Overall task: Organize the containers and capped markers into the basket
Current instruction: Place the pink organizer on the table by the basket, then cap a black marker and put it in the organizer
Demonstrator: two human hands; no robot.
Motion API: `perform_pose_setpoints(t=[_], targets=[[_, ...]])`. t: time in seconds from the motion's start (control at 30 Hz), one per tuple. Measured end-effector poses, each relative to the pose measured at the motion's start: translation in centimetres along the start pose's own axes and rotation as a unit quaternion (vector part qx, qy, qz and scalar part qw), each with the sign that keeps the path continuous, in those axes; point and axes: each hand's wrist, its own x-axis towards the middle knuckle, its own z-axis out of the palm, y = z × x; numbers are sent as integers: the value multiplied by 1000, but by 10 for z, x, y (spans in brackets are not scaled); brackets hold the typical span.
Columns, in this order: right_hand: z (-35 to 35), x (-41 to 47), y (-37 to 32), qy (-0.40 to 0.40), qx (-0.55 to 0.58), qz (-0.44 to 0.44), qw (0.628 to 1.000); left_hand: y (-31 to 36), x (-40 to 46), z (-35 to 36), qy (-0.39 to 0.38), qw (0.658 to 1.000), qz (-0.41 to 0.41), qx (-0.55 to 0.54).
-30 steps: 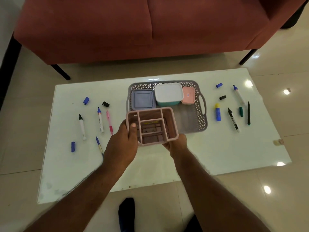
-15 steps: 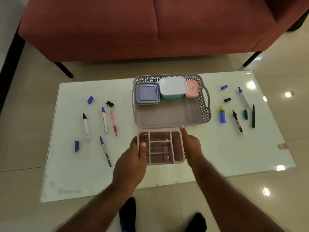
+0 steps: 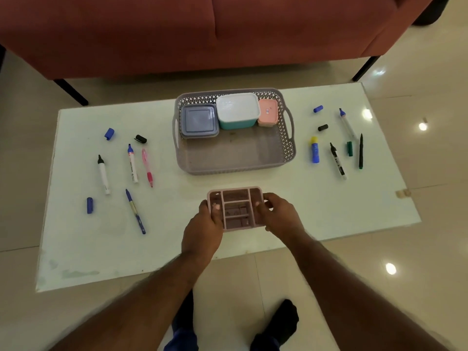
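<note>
Near the front edge of the white bench (image 3: 253,244), a pink divided organizer (image 3: 235,208) sits between both hands. The left hand (image 3: 202,229) is clamped on its left side, thumb over the rim, and the right hand (image 3: 282,216) is clamped on its right side, fingers curled over the rim. Whether the organizer rests on the bench or is held just above it cannot be told.

Farther back, in the middle of the bench, stands the grey lattice basket (image 3: 288,148). Its near half is bare; along its far wall sit three lidded containers in a row: a grey-blue container (image 3: 199,120) at left, a white-lidded teal container (image 3: 237,111) in the middle, a small pink container (image 3: 268,112) at right.

Left of the basket lie uncapped markers (image 3: 103,174) and loose caps (image 3: 109,134). Right of the basket lie more markers (image 3: 337,160) and caps (image 3: 318,108), well apart from the basket
</note>
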Motion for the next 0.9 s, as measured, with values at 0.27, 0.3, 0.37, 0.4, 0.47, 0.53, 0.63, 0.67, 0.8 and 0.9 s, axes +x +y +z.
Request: perform_pose_setpoints(t=[0.27, 0.3, 0.37, 0.4, 0.47, 0.53, 0.63, 0.67, 0.8, 0.9], targets=[[3, 3, 4, 56, 10, -9, 998, 5, 14, 1, -20, 999, 2, -28], [3, 3, 4, 57, 9, -12, 998, 5, 15, 1, -26, 999, 0, -28], [1, 2, 4, 56, 10, -8, 998, 5, 16, 1, -23, 1000, -7, -15], [-1, 2, 4, 59, 13, -1, 998, 6, 14, 0, -7, 1000, -11, -1], [-7, 2, 4, 71, 20, 18, 997, 9, 7, -4, 53, 998, 9, 28], [-16, 3, 8, 93, 22, 37, 995, 12, 2, -9, 90, 992, 76, 41], [-41, 10, 20, 123, 13, 62, 990, 24, 3, -16, 98, 982, 148, 69], [-51, 13, 26, 130, 8, 73, 989, 30, 4, -18, 107, 978, 160, 83], [-91, 28, 51, 149, -16, 108, 983, 67, 7, -24, 156, 963, 191, 111], [-117, 45, 67, 169, -38, 117, 978, 93, 10, -17, 142, 955, 229, 121]])
